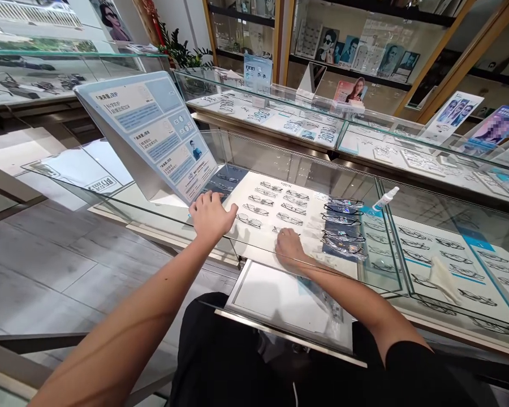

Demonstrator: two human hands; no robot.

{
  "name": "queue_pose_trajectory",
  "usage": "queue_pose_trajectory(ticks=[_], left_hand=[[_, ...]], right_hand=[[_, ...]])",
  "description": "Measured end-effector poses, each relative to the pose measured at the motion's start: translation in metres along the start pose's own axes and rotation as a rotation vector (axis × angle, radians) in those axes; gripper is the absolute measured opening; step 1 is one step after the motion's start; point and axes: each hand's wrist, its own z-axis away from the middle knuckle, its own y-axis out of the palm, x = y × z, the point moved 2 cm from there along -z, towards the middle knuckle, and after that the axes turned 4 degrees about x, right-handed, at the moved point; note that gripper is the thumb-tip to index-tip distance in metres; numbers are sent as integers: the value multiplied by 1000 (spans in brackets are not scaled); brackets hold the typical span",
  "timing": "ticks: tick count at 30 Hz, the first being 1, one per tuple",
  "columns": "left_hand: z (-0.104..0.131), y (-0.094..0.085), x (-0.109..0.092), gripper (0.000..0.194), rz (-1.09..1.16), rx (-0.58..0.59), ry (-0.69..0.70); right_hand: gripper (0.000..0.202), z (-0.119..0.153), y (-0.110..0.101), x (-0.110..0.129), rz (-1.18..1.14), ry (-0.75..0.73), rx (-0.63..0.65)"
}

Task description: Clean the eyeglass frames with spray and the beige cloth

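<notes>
"Glasses (290, 218) lie where?"

"In two columns on a white board (254, 181), inside the glass case (263, 148). The right hand (289, 247) is at the nearest pair on the right, fingers curled; I cannot tell whether they grip it."

"And the left hand (212, 215)?"

"Fingers spread apart, at the case top, just beside the foot of the sign (123, 121)."

"What does that sign say?"

"Chinese headings with blue text blocks, too small to read surely."

"Any brand?"

"Dark lettering (286, 185) heads the board, upside down and unclear. The spray bottle (385, 199) has a blue label, its print too tiny. Bold boxed characters (97, 185) slant at the case's left end."
</notes>
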Motion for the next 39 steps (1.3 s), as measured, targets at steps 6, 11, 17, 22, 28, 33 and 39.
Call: queue_pose_trajectory(ticks=[6, 11, 17, 22, 28, 33, 39], left_hand=[[0, -2, -1, 50, 14, 7, -4], [1, -2, -1, 50, 6, 0, -2], [1, -1, 0, 49, 2, -17, 1], [1, -5, -2, 50, 5, 0, -11], [1, -8, -4, 51, 20, 7, -13], [0, -6, -2, 50, 21, 11, -16], [-1, -4, -3, 52, 19, 2, -1]], right_hand=[[28, -47, 8, -59, -3, 69, -119], [32, -70, 12, -87, 12, 42, -81], [22, -80, 15, -83, 70, -1, -64], [20, -70, 13, -63, 114, -17, -73], [17, -38, -5, -32, 78, -33, -57], [9, 19, -15, -4, -28, -110, 60], [17, 94, -37, 24, -293, -183, 228]])
